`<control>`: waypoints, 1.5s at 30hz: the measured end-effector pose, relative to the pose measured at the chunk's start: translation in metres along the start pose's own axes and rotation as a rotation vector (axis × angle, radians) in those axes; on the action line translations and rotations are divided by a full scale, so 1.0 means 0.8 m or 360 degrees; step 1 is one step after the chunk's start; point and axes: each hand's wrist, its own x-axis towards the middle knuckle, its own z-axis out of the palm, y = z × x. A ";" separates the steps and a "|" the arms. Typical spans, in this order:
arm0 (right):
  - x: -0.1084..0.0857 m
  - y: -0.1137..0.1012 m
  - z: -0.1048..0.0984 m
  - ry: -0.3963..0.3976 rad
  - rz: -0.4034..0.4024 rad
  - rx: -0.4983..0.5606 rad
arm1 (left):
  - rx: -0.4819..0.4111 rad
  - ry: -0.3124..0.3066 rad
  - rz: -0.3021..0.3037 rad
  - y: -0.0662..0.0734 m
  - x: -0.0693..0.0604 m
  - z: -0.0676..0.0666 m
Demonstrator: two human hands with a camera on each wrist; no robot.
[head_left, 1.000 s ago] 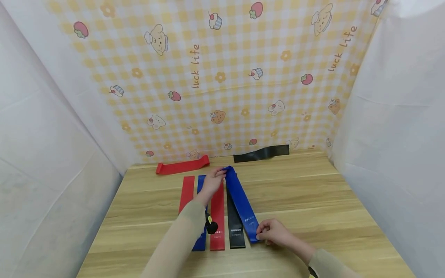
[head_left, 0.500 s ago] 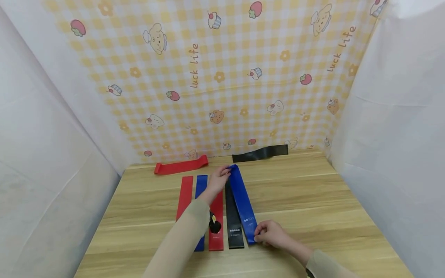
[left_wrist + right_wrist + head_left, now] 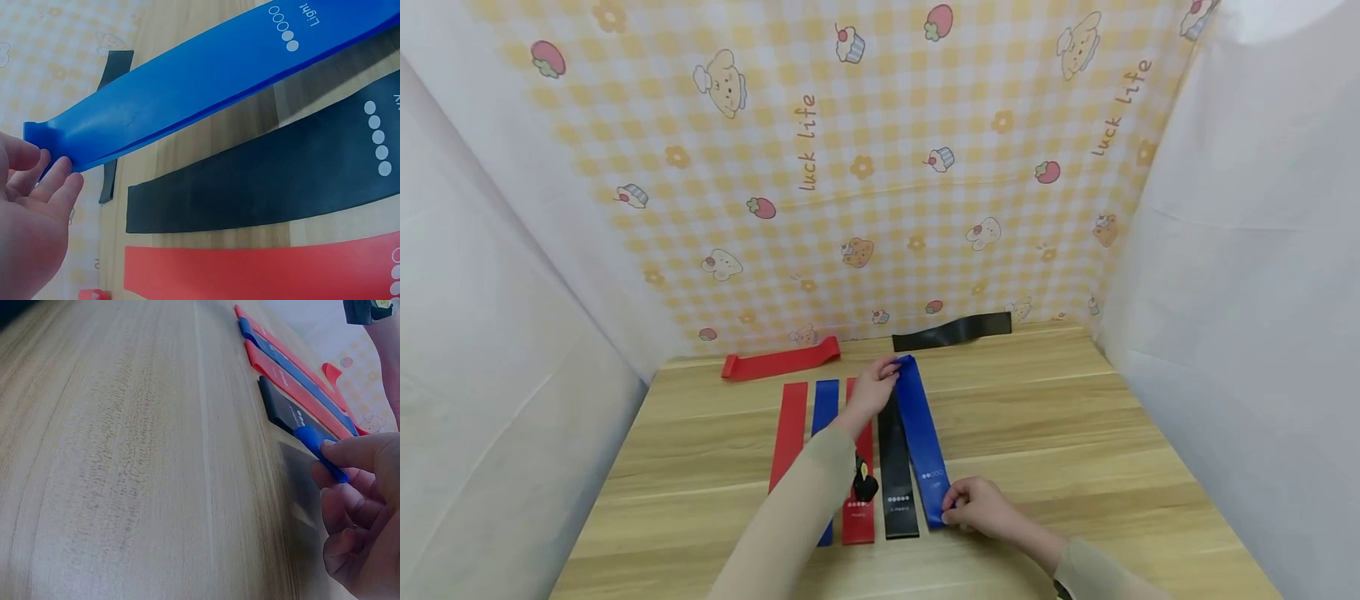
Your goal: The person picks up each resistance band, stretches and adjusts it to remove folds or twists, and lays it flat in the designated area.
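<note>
A blue resistance band (image 3: 922, 433) marked "Light" is stretched lengthwise between my two hands, raised off the table with a shadow beneath. My left hand (image 3: 876, 386) pinches its far end, which folds over in the left wrist view. With thumb and fingers, my right hand (image 3: 981, 507) pinches the near end, also seen in the right wrist view. Just left of it lies a flat black band (image 3: 897, 475). Further left, side by side, lie a red band (image 3: 858, 525), another blue band (image 3: 827, 400) and another red band (image 3: 788, 429), partly covered by my left arm.
Along the back of the wooden table (image 3: 1037, 433), a loose red band (image 3: 782, 362) lies at the left and a wavy black band (image 3: 952, 332) at the right. A checked cloth (image 3: 880, 208) hangs behind, with white cloth at both sides.
My left hand has moved slightly right with the blue band's far end, so the band stands straighter, showing more of the black band. My right hand keeps its hold on the near end.
</note>
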 end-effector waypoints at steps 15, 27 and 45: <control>-0.006 0.001 0.006 0.0010 0.0049 -0.0024 | 0.0129 -0.0123 -0.0015 -0.006 0.001 0.014; -0.003 -0.003 0.002 -0.0047 0.0050 -0.0071 | 0.0167 -0.0194 0.0040 -0.003 -0.001 0.020; 0.001 0.004 0.005 -0.0036 0.0048 -0.0197 | 0.0221 -0.0299 0.0028 -0.017 0.004 0.029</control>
